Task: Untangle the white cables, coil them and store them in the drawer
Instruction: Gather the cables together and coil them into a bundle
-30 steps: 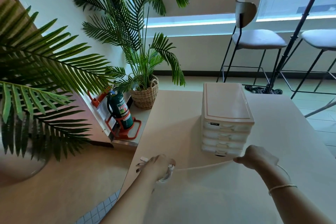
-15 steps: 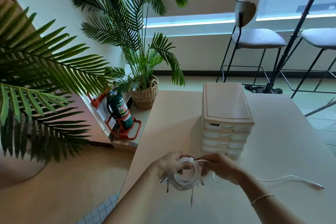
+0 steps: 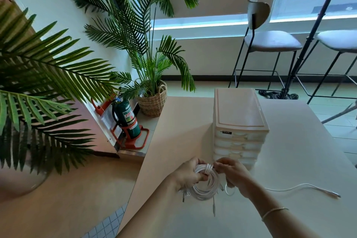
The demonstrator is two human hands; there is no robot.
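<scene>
A coil of white cables (image 3: 207,185) hangs between my two hands just above the pale table (image 3: 299,160). My left hand (image 3: 188,175) grips the left side of the coil, fingers curled through the loops. My right hand (image 3: 230,173) pinches the cable where it wraps over the top of the coil. Several plug ends dangle below the coil. A loose cable tail (image 3: 301,187) trails right across the table to a connector. The white drawer unit (image 3: 238,127) stands right behind my hands, all drawers closed.
The table's left edge drops to the floor beside my left arm. A green fire extinguisher (image 3: 126,117) in an orange stand and a potted palm in a basket (image 3: 152,100) stand beyond it. Bar stools (image 3: 270,42) and a tall table stand at the back right.
One second ago my hands were apart with a cable stretched between them. They have come together at the coil, and my right hand now wraps the cable over the coil's top.
</scene>
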